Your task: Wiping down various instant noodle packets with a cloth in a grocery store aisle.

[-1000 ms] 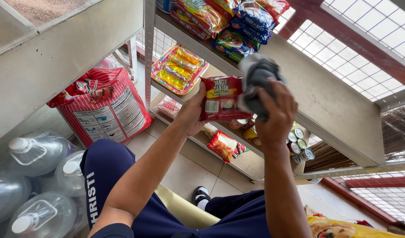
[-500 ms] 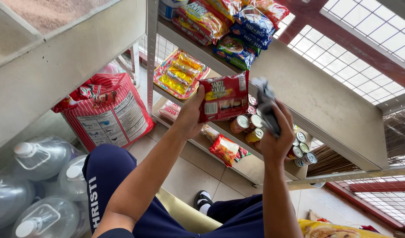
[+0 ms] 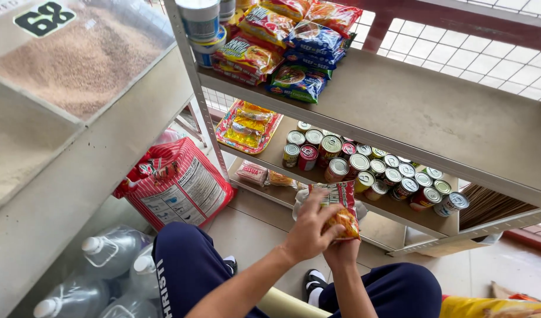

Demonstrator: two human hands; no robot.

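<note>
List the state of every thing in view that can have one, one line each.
left hand: closed on the snack packet, fingers over its front
right hand: gripping the packet from below
snack packet: held upright, looks sealed
cans: upright on the middle shelf, lids on
water jugs: capped, on the floor
red striped sack: leaning by the shelf post, looks closed
noodle packs: stacked flat on the upper shelf
</note>
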